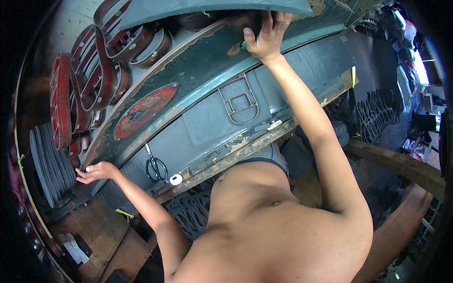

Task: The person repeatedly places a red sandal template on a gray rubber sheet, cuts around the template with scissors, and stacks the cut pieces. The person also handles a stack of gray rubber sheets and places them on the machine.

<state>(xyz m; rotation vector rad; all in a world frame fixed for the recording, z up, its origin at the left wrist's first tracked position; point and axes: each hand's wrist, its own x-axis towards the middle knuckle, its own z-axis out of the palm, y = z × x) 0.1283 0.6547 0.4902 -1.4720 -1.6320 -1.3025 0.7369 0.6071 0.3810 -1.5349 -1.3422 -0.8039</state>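
Observation:
My right hand rests against the dark green machine beam with its fingers spread. Its thumb is close to a small green button, and its fingertips reach the edge of a grey sheet lying on top. At the beam's left end is my left hand, its fingers stretched out by the corner. Neither hand visibly holds anything. Below the beam, a metal cutting die lies on a flat grey sheet. Black-handled scissors lie nearer the left hand.
Red cutting dies are piled behind the beam at the left. A stack of grey cut pieces stands beside my left hand. A small white device sits at the worn front rail. Dark cut-out strips hang or lie at right.

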